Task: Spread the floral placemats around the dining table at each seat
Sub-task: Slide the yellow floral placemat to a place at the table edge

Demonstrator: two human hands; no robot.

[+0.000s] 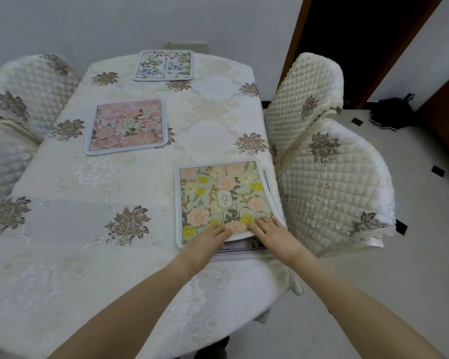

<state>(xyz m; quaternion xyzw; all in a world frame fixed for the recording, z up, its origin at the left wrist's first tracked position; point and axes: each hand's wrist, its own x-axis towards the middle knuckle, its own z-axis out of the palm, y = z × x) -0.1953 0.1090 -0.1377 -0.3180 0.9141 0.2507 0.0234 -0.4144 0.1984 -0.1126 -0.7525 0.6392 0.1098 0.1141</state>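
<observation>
Three floral placemats lie on the dining table (88,216). A blue-flowered mat (163,64) sits at the far end and a pink one (127,125) on the left side. A green mat with yellow and pink flowers (218,193) lies at the right edge, on top of further mats (244,248) whose edges peek out beneath. My left hand (210,235) and my right hand (272,233) both hold this top mat's near edge, fingers on top. That edge is slightly lifted between them.
A cream embroidered cloth covers the table. Quilted chairs stand close by: two on the right (335,190) (303,99) and two on the left (29,86) (0,156). A dark doorway (360,35) and a black bag (392,110) are at the back right.
</observation>
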